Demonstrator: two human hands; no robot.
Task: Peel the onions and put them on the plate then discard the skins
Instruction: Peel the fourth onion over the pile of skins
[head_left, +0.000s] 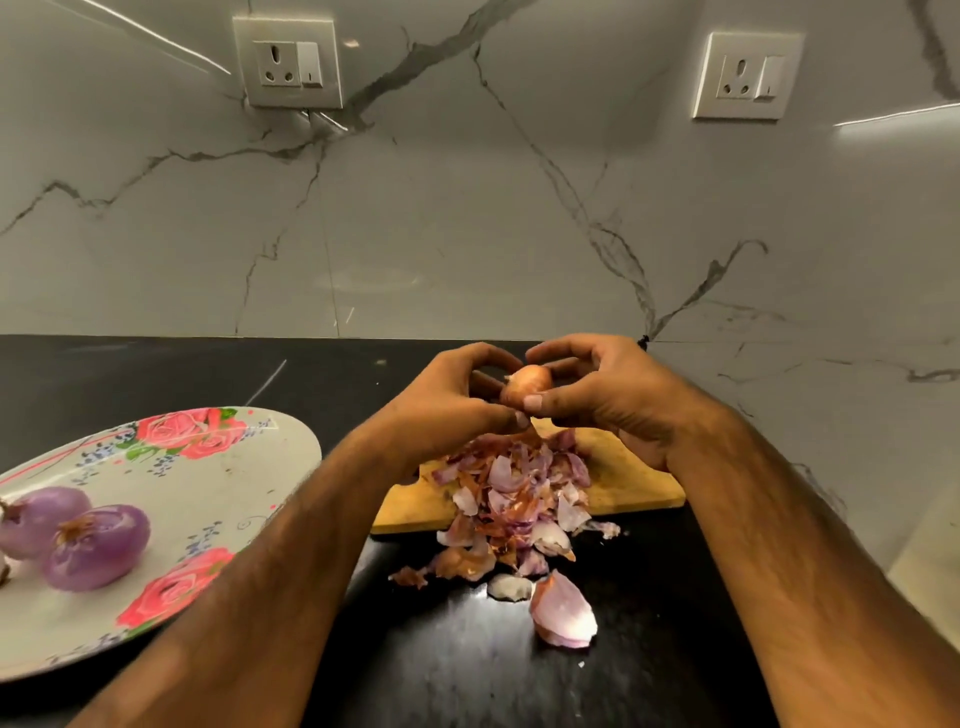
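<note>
Brown-skinned onion (527, 385) is pinched by left hand (451, 400) and right hand (597, 400); fingers curled round it; skins (511, 512) are heaped below

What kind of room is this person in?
Most likely a home kitchen: a wooden cutting board heaped with onion skins on a dark counter, a flowered plate of peeled onions, and wall sockets.

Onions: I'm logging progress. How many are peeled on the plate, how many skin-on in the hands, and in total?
Peeled onions on plate: 2 sure; the frame edge may hide another.
Skin-on onion, in left hand and right hand: 1
Total: 3
</note>
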